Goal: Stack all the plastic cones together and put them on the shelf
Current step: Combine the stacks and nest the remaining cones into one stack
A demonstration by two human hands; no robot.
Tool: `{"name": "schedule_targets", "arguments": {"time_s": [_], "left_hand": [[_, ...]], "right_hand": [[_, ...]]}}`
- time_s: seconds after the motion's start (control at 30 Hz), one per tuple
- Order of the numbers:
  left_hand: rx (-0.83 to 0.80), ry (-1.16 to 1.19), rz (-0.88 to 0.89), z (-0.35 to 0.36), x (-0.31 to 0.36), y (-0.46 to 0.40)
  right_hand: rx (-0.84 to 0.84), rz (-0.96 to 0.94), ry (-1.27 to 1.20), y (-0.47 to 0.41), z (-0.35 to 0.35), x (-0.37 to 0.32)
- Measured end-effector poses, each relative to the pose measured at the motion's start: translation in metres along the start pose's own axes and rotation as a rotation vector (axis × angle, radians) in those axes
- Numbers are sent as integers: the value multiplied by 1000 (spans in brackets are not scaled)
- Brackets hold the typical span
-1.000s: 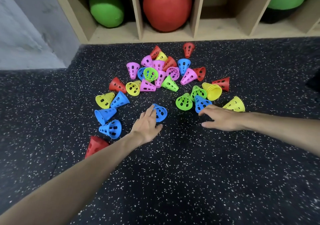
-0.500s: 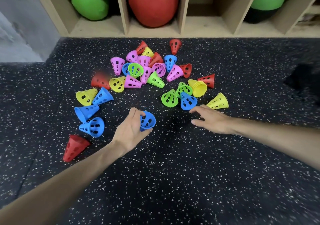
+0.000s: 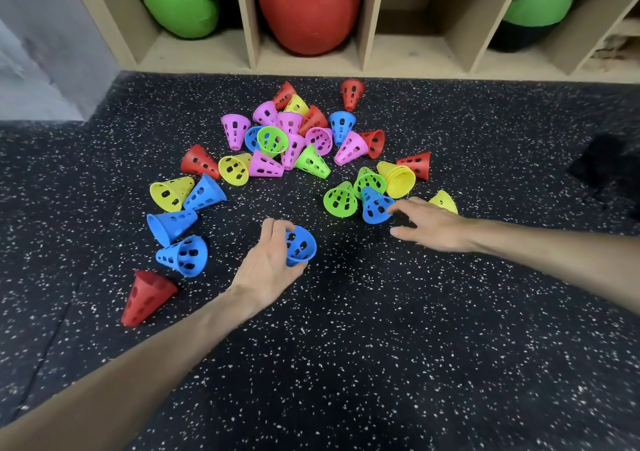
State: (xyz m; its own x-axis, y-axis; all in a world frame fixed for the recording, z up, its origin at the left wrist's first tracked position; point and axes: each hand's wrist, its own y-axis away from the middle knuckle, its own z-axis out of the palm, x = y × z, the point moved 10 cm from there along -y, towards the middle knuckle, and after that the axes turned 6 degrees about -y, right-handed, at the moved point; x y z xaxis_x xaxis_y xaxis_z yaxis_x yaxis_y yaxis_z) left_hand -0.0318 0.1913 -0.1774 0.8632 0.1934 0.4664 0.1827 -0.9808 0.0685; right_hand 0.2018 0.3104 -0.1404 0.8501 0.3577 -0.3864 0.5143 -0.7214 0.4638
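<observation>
While the left hand (image 3: 268, 267) curls fingers and thumb round a blue cone (image 3: 300, 246) just above the speckled floor (image 3: 381, 346), the right hand (image 3: 429, 227) reaches with fingers spread, fingertips touching another blue cone (image 3: 375, 206) beside the scattered pile before the shelf (image 3: 346, 66)

The left hand (image 3: 268, 263) grips a blue cone (image 3: 300, 245) – fingers over its narrow end, thumb under the rim. The right hand (image 3: 433, 227) touches a second blue cone (image 3: 375, 206) with its fingertips. Loose coloured cones (image 3: 287, 138) lie scattered on the speckled floor (image 3: 381, 346) before the shelf (image 3: 367, 62) – one compartment holds a red ball (image 3: 308, 7).
</observation>
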Motion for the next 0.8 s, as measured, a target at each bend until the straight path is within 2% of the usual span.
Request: {"name": "schedule_targets", "arguments": {"time_s": [0.27, 0.37, 0.47, 0.6, 0.7, 0.8], "left_hand": [[-26, 98, -49, 8, -26, 0], [-18, 157, -83, 13, -40, 4], [-13, 215, -102, 18, -47, 10], [-20, 227, -71, 23, -49, 19], [-19, 217, -85, 23, -54, 20], [-20, 225, -98, 24, -57, 19]], "right_hand": [[63, 58, 60, -11, -55, 20], [156, 114, 66, -15, -64, 44], [266, 188, -28, -20, -56, 74], [242, 319, -132, -23, -20, 113], [223, 339, -209, -26, -3, 124], [307, 310, -285, -27, -5, 122]]}}
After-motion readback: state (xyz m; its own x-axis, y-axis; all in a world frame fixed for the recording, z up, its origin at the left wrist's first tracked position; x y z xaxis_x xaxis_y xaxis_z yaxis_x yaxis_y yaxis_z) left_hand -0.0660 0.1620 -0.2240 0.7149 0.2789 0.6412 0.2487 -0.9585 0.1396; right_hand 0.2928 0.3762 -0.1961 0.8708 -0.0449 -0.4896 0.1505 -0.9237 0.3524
